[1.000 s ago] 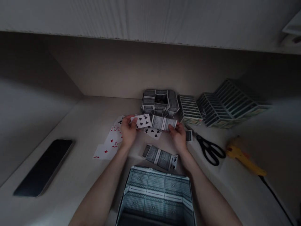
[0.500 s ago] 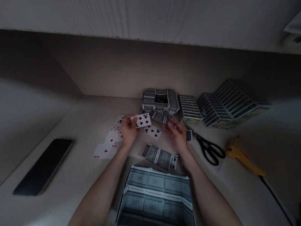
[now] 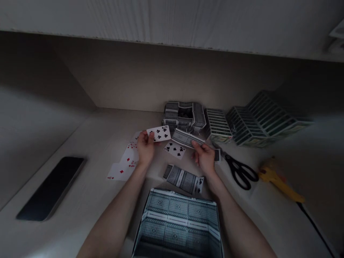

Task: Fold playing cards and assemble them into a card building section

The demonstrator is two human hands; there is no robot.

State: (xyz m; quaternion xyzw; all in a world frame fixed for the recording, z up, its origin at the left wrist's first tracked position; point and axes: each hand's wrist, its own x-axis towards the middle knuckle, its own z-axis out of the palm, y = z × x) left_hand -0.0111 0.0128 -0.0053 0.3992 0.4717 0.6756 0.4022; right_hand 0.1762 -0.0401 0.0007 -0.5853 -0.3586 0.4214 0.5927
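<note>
My left hand (image 3: 146, 147) pinches a six of clubs playing card (image 3: 161, 134), face up above the table. Held by its right end in my right hand (image 3: 203, 154) is a long folded strip with a card-back pattern (image 3: 185, 137). Card and strip are close together, the strip slightly to the right. Below them lies a five of clubs (image 3: 175, 149). Diamond cards (image 3: 121, 171) spread out left of my left wrist, partly hidden by it. Nearer to me lies a group of cards (image 3: 182, 179), mostly back up.
An open box covered in card backs (image 3: 177, 216) stands between my forearms. Behind are a patterned card structure (image 3: 172, 113) and several stacked card racks (image 3: 219, 123). Scissors (image 3: 239, 172) and a yellow glue gun (image 3: 279, 182) lie right, a phone (image 3: 51, 188) left.
My right hand has closed on the patterned strip and raised it from in front of the card structure toward the six of clubs. My left hand has shifted slightly left with its card.
</note>
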